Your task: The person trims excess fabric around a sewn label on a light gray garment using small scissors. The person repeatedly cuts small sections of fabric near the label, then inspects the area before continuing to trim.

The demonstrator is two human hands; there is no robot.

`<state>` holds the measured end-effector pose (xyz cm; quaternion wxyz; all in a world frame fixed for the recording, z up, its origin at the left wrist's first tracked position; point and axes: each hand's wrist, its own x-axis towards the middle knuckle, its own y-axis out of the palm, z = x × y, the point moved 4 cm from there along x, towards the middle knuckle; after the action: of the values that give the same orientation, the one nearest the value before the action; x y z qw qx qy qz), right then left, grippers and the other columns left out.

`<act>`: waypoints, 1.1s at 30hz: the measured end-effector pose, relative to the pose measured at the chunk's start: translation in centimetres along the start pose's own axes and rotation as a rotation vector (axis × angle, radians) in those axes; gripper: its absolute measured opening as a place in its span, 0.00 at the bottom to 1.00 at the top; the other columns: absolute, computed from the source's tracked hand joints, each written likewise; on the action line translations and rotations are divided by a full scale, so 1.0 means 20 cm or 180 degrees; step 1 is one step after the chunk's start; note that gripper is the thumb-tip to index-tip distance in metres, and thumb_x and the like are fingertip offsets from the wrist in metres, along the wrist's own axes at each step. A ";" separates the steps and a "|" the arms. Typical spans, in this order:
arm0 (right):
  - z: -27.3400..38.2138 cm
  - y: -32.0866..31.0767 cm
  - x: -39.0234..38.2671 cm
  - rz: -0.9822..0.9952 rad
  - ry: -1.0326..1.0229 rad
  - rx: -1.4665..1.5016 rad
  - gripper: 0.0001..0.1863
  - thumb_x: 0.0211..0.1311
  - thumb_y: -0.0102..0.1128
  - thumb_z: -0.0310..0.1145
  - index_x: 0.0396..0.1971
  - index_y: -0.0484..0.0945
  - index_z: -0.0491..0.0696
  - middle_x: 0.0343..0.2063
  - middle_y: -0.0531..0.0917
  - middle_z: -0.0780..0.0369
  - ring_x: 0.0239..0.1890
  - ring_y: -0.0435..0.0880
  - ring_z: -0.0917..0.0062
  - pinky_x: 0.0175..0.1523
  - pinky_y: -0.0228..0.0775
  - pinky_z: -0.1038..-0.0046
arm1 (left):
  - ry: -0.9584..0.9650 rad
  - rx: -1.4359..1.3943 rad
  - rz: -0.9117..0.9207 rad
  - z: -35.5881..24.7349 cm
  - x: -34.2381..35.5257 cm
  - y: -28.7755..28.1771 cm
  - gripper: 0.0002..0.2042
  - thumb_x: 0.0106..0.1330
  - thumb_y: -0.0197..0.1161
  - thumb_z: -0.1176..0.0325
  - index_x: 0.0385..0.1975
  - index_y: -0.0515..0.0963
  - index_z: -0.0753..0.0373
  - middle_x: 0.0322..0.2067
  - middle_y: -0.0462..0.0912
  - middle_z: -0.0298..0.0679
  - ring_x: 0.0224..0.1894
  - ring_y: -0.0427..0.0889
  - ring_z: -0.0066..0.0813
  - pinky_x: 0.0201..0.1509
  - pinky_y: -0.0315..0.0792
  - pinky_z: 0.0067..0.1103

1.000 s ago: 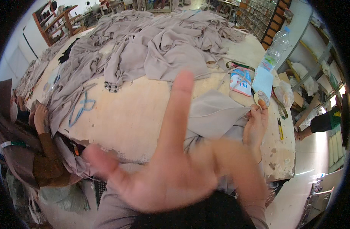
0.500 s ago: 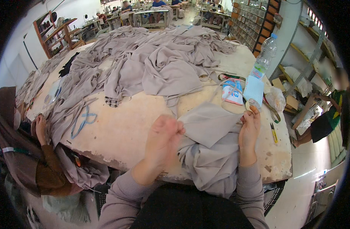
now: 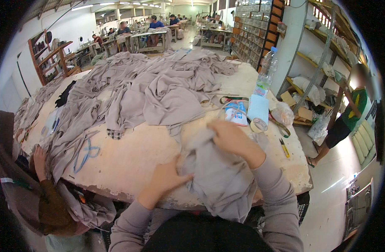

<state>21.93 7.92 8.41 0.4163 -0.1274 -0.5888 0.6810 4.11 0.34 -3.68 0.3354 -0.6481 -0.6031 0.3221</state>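
A bunched piece of grey-mauve cloth (image 3: 220, 185) lies at the table's near edge, part of it hanging over in front of me. Closed on the upper end of this cloth, my right hand (image 3: 233, 140) reaches across from the right. My left hand (image 3: 169, 176) is at the cloth's left side, thumb and fingers apart, the fingertips against its edge. Motion blurs both hands somewhat. A large heap of the same grey-mauve cloth (image 3: 171, 98) covers the far part of the pale, worn table (image 3: 129, 157).
Toward the right lie a plastic bottle (image 3: 266, 71), blue paper (image 3: 258, 107), a blue-and-white packet (image 3: 236, 113), a tape roll (image 3: 258, 124), a measuring tape (image 3: 280, 127) and a yellow cutter (image 3: 284, 148). A blue strip (image 3: 86, 153) lies left, near a co-worker's hand (image 3: 39, 161).
My right hand has moved left and away from me, carrying the cloth's corner across. My left hand has lowered, its fist opening. The head view has tilted up and shifted right.
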 end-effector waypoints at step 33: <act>-0.41 -0.07 -0.97 0.0987 0.1595 0.0493 0.15 0.44 0.62 0.30 0.36 0.76 0.46 0.29 0.78 0.61 0.26 0.75 0.78 0.33 0.67 0.77 | 0.1268 0.0417 0.0618 -0.02 -0.15 -0.29 0.12 0.51 0.63 0.62 0.21 0.74 0.66 0.14 0.72 0.42 0.18 0.74 0.36 0.25 0.68 0.27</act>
<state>39.88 -0.34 1.25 0.4482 -0.3476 -0.3876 0.7267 1.01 -2.30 1.39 0.4566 -0.7307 -0.4376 0.2570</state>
